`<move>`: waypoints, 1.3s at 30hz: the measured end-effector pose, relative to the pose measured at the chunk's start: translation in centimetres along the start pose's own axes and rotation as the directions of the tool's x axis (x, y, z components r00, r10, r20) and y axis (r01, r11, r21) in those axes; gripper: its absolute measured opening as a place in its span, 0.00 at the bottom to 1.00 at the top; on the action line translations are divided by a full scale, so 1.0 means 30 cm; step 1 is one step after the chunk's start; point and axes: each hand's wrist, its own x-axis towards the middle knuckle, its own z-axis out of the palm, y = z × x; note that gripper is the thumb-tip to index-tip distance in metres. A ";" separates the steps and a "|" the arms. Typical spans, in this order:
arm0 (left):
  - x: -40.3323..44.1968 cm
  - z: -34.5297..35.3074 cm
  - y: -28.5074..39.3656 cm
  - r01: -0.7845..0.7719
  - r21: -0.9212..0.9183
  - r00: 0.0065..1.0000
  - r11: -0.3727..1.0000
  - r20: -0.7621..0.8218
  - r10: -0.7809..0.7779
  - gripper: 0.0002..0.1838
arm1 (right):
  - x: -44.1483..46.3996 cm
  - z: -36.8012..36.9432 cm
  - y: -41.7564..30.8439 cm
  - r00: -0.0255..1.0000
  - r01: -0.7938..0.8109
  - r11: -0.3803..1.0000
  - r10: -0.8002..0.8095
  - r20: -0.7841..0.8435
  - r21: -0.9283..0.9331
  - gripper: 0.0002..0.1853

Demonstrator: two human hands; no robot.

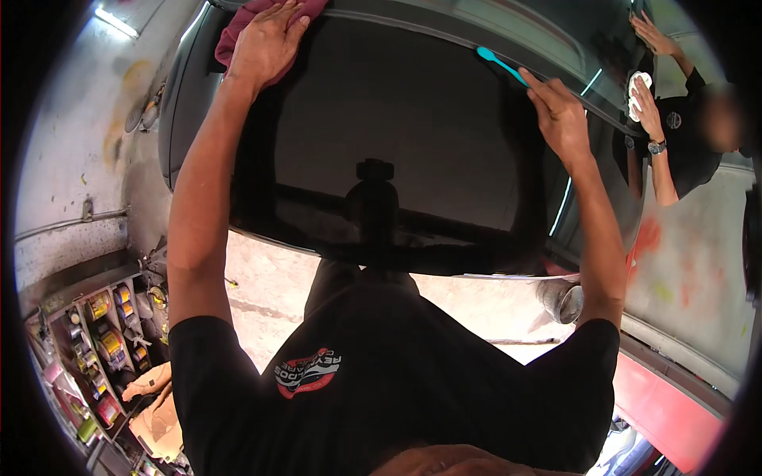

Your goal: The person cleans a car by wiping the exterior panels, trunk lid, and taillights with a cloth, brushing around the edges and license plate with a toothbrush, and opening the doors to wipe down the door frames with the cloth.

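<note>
Step in hand: judged to be edge work on a glossy dark panel [413, 127], brush at one side, cloth at the other
Right hand [559, 115]: fingers closed on the handle of a slim turquoise brush [504, 65], toothbrush-like in outline
Brush position: over the panel's upper right, head just beside the seam [421, 28] along the far edge; bristles not resolved, so contact cannot be told
Left hand [266, 44]: laid over a bunched maroon cloth [230, 47] at the panel's upper left; cannot tell whether the fingers grip it or only press it down
Next move: in my judgement calls for angling the brush head to the seam, light short strokes, cloth kept close for wiping
Panel finish: black, smooth, mirror-like, with a dark silhouette reflected mid-surface; no residue made out
Right side: co-worker's hand [648, 111] holding a white cloth [635, 82] at a dark, shiny surface
</note>
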 end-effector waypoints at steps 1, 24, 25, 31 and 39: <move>0.008 -0.027 0.031 0.000 -0.043 0.999 0.999 0.036 0.002 0.25 | 0.024 0.023 -0.013 1.000 0.023 1.000 -0.023 -0.002 -0.013 0.22; 0.008 -0.060 0.069 0.024 -0.101 0.997 0.995 0.080 -0.015 0.22 | 0.278 0.192 -0.189 0.970 0.242 0.961 -0.241 0.025 -0.134 0.24; 0.005 -0.046 0.062 -0.019 -0.042 0.999 0.999 0.042 0.020 0.20 | 0.277 0.189 -0.187 0.969 0.245 0.960 -0.244 0.023 -0.137 0.25; 0.029 0.000 0.139 -0.133 -0.012 0.991 0.991 0.026 0.133 0.27 | -0.022 -0.154 0.002 1.000 0.014 0.998 -0.013 0.021 -0.060 0.22; 0.185 0.167 0.928 -0.408 -0.161 0.906 0.899 0.053 0.420 0.28 | -0.685 -0.391 -0.042 0.853 -0.481 0.872 0.489 -0.180 0.092 0.20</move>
